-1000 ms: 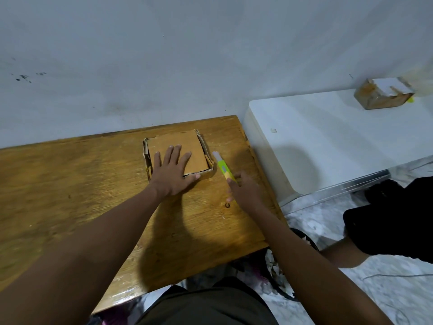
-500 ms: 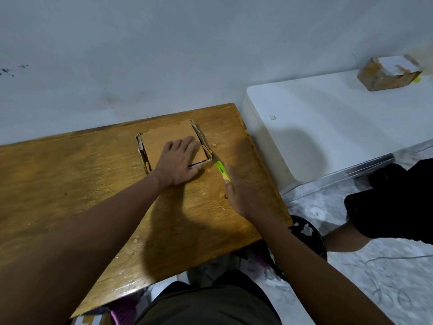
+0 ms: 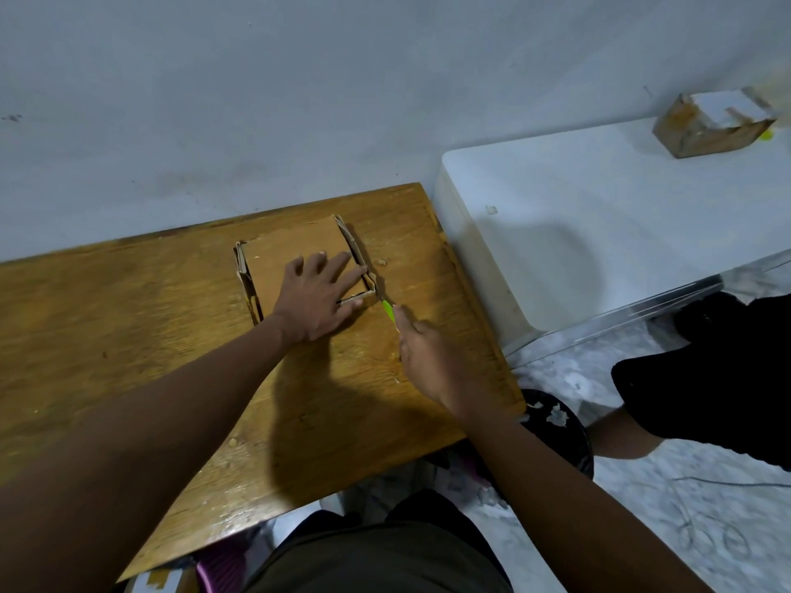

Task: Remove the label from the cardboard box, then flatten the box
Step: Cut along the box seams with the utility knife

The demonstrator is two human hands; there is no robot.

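Head view shows your right hand [image 3: 428,353] nearest you on the wooden tabletop [image 3: 128,336], its grip closed round a green-handled cutter [image 3: 388,311] whose tip meets the near right corner of the cardboard box [image 3: 295,258]. Just beyond, your left hand [image 3: 319,295] lies flat with fingers spread, pressing the squashed box down toward the tabletop's back edge. Farther right, a second cardboard box [image 3: 710,124] sits on a white surface [image 3: 599,216].

arms: bare, no sleeves; wrists: nothing worn; legs: dark olive shorts [image 3: 381,558]
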